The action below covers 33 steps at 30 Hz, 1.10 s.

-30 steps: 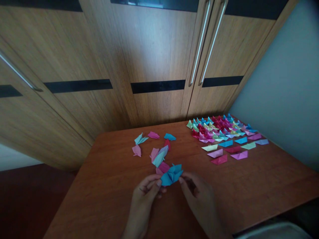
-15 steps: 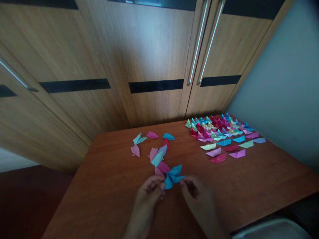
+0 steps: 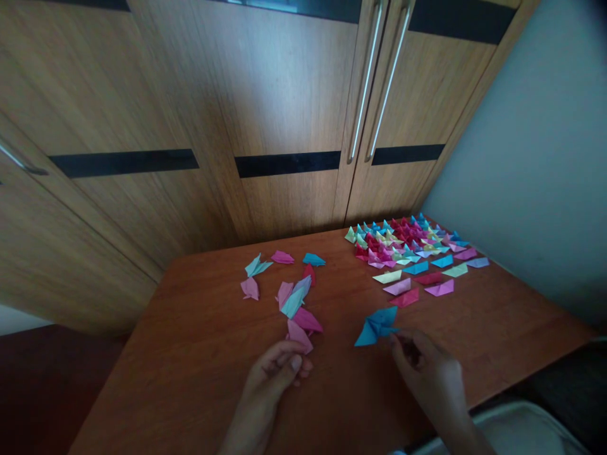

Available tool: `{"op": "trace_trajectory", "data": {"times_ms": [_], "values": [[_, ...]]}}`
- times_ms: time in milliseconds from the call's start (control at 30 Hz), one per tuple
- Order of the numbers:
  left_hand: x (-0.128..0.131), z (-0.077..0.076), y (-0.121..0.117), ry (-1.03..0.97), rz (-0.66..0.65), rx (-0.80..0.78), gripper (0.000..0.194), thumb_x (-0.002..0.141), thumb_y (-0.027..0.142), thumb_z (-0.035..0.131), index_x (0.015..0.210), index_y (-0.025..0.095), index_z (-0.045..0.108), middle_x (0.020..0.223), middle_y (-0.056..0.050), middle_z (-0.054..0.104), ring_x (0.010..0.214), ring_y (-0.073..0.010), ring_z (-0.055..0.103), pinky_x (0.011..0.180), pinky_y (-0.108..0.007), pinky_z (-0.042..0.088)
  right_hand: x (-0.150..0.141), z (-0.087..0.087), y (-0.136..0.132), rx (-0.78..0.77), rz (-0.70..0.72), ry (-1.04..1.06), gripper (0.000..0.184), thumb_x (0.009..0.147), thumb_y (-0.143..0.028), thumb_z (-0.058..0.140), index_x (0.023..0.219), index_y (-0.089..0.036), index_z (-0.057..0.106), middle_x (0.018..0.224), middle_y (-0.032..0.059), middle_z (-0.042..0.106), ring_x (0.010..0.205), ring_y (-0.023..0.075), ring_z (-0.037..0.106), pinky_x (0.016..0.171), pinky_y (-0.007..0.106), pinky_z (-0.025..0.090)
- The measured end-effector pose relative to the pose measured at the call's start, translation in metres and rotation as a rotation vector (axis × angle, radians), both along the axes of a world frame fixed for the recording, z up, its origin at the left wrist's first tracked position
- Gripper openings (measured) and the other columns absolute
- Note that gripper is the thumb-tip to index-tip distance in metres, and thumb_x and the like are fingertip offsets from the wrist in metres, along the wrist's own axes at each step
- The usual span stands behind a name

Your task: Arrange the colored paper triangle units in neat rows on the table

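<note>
Pinched between the thumb and fingers of my right hand [image 3: 422, 366] is the pointed end of a blue origami crane [image 3: 374, 327]. Its folds spread to the left, over the table. My left hand [image 3: 272, 376] has loosely curled fingers, with nothing visible between thumb and index. Just beyond those fingertips lies a pink folded-paper piece [image 3: 300, 336]; whether they touch it I cannot tell. Behind it are a magenta folded piece [image 3: 308, 321] and a pale mint folded piece [image 3: 293, 303], overlapping others in a loose pile.
More folded pieces, such as a blue one [image 3: 313, 260] and a pink one [image 3: 250, 288], lie farther back on the brown table [image 3: 199, 354]. Rows of small paper boats [image 3: 403, 240] fill the back right corner, with flat folded pieces [image 3: 440, 288] before them. A wooden cupboard [image 3: 284, 95] stands behind.
My left hand has let go of the blue crane. My right hand has carried it to the right, away from the pile. The view has turned slightly to the right.
</note>
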<state>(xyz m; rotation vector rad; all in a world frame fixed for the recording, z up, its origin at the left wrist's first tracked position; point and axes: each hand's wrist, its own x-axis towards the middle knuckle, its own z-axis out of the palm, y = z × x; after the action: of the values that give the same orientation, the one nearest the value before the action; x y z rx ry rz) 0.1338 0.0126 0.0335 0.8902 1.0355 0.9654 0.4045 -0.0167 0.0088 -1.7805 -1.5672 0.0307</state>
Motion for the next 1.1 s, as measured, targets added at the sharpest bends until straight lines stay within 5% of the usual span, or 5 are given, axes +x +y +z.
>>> {"op": "trace_trajectory", "data": {"times_ms": [333, 1100], "values": [[-0.009, -0.004, 0.000, 0.002, -0.024, -0.025, 0.021, 0.082, 0.038, 0.064, 0.087, 0.018, 0.069, 0.074, -0.003, 0.064, 0.071, -0.0148, 0.052, 0.066, -0.025, 0.037, 0.086, -0.014, 0.003, -0.074, -0.225, -0.291, 0.033, 0.086, -0.046, 0.047, 0.086, -0.020, 0.067, 0.074, 0.0044, 0.069, 0.059, 0.0182, 0.063, 0.051, 0.026, 0.040], [-0.009, -0.001, -0.002, -0.090, -0.022, -0.056, 0.017, 0.080, 0.034, 0.065, 0.087, 0.018, 0.068, 0.075, -0.003, 0.064, 0.072, -0.0154, 0.052, 0.067, -0.026, 0.038, 0.086, -0.020, 0.009, -0.117, -0.288, -0.356, 0.033, 0.085, -0.049, 0.050, 0.089, -0.022, 0.067, 0.077, 0.0025, 0.071, 0.063, 0.0188, 0.065, 0.050, 0.024, 0.035]]}}
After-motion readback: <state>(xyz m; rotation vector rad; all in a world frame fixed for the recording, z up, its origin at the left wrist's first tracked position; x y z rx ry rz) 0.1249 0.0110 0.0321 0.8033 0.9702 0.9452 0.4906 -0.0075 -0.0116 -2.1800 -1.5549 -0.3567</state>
